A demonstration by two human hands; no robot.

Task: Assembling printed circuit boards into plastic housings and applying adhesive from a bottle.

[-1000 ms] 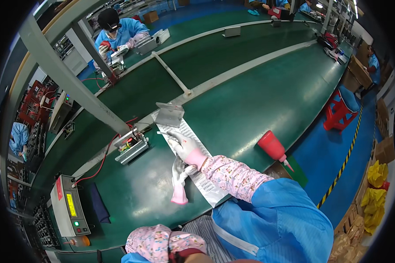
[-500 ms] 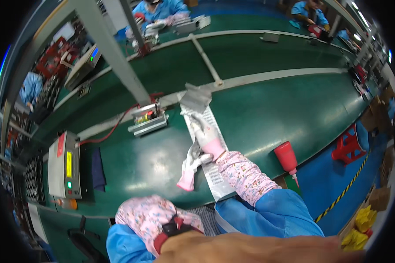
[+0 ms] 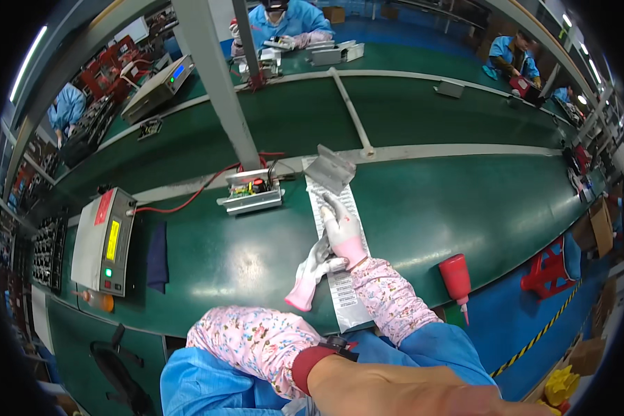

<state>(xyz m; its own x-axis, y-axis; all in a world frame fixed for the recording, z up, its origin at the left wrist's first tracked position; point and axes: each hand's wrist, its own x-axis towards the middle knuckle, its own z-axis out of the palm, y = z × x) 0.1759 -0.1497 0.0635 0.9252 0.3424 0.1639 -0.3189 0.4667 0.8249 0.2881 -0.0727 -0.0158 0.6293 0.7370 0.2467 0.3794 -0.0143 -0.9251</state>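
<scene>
My right hand [image 3: 343,230] wears a white glove with a pink cuff. It lies over a long white sheet of printed labels [image 3: 350,305], its fingers stretched out toward a bent grey metal piece [image 3: 331,170] at the sheet's far end. Beside that hand, touching its thumb side, a loose white glove [image 3: 306,277] with a pink cuff lies on the bench. My left hand [image 3: 423,388] is bare and raised close to the camera at the lower edge; its fingers cannot be made out. A dark wristband [image 3: 340,347] sits at the left wrist, above a floral sleeve.
An open metal housing with electronics [image 3: 253,191] stands left of the sheet on the green bench [image 3: 222,270]. Farther left are a dark cloth [image 3: 157,256] and a meter with a yellow display [image 3: 107,243]. A red bottle [image 3: 455,277] lies near the right edge. Co-workers sit beyond.
The whole scene has shifted right in the picture as the head turned. My left hand and wristband have moved right, near the camera. The right hand stays over the sheet, beside the loose glove.
</scene>
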